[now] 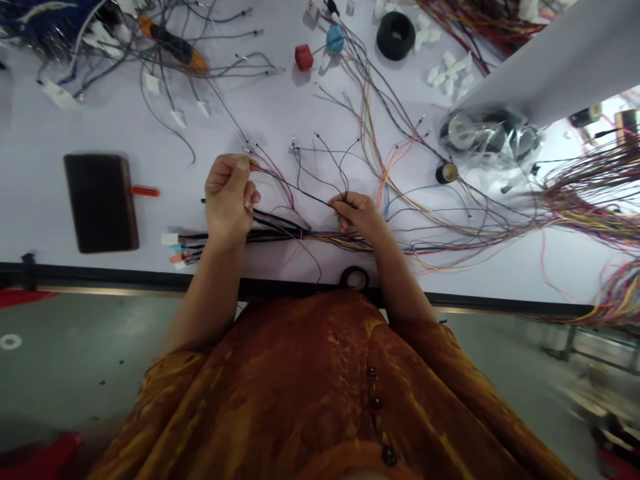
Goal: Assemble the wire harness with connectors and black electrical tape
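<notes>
My left hand [227, 197] is closed in a pinch on a dark wire [293, 187], which runs across to my right hand [357, 213]. The right fingers pinch the wire's other stretch, where several thin dark wires [325, 175] branch off upward. Below both hands lies a wire harness [320, 237], partly sleeved in black, with white, blue and orange connectors [176, 248] at its left end. Pink and red wires [280, 175] lie on the table between my hands. My fingers cover the gripped spots.
A black phone-like device [101, 203] lies at left beside an orange-red stick [145, 191]. Orange-black pliers [173, 43] rest among wires. Black tape rolls [395, 36] sit at the back and at the table's front edge [355, 278]. Large wire bundles [595, 200] spread at right.
</notes>
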### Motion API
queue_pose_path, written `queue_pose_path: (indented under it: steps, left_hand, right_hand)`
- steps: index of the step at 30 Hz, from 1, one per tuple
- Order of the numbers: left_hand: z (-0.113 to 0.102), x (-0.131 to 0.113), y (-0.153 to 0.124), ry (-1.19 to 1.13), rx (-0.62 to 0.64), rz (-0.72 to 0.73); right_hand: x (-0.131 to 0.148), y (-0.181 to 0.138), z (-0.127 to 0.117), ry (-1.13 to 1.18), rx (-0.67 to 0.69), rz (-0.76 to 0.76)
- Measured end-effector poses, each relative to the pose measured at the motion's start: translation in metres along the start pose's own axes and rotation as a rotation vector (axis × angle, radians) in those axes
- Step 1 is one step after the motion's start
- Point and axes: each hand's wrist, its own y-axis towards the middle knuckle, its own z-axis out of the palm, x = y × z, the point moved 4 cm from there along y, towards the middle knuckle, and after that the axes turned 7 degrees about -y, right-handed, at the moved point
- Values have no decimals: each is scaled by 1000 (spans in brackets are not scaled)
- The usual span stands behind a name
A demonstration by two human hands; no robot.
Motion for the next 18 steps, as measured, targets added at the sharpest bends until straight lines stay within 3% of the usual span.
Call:
queue_pose_path:
  steps: [9,18]
  left_hand:
    - [0,-1,16,5,20,-9]
    - [19,-11,24,14,74,83]
  right_hand:
    - [4,3,1,-34,263,-35]
    - [2,9,0,25,332,-2]
